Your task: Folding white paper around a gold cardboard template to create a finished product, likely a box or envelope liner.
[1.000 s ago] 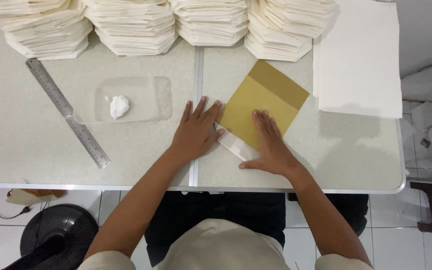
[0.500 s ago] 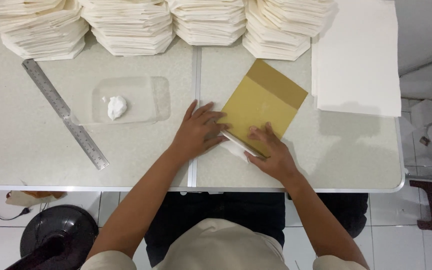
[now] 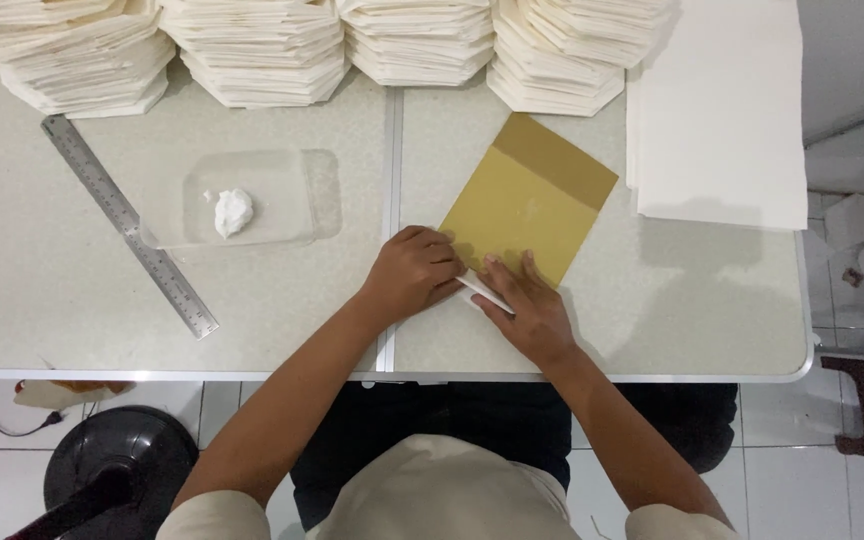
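Centre of frame: a yellow-brown paper sheet [image 3: 527, 200] lies tilted on the worktop [image 3: 652, 320]. Left hand [image 3: 414, 272], fingers curled together, presses the sheet's lower left corner. Right hand [image 3: 526, 312], fingers flat and slightly spread, holds down a white folded edge [image 3: 482, 294] along the lower side. Metal ruler [image 3: 127, 222] and clear tray [image 3: 282, 195] lie at left; white paper stacks [image 3: 252, 55] line the top.

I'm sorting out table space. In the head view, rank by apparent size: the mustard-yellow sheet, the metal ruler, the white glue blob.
1. Mustard-yellow sheet, largest in area.
2. Metal ruler, about as long but far narrower.
3. White glue blob, smallest.
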